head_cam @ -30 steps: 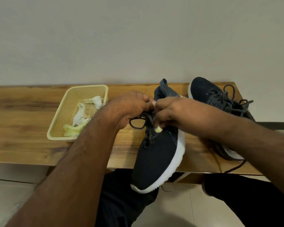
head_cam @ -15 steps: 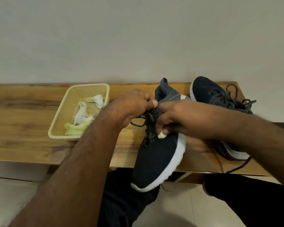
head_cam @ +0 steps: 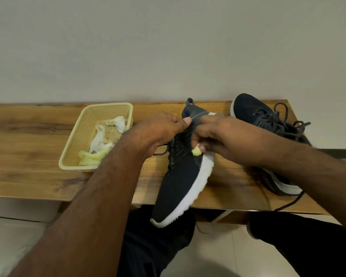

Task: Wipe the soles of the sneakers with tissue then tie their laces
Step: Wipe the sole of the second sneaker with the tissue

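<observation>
Dark knit white-soled sneaker (head_cam: 180,176) overhangs the wooden surface (head_cam: 28,156); left hand (head_cam: 158,130) and right hand (head_cam: 224,136), fingers pinching dark laces (head_cam: 178,144), tie it.

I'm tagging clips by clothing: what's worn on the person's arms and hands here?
Nothing covers either forearm: no sleeves, watch or gloves show. The right hand has a pale yellow-green wrap on one fingertip. The left hand shows no rings or bands. Dark trousers cover the legs below the bench.

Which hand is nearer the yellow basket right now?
Left. The left hand works the near sneaker's laces just beside the yellow basket; the right hand is across that sneaker, farther away.
</observation>
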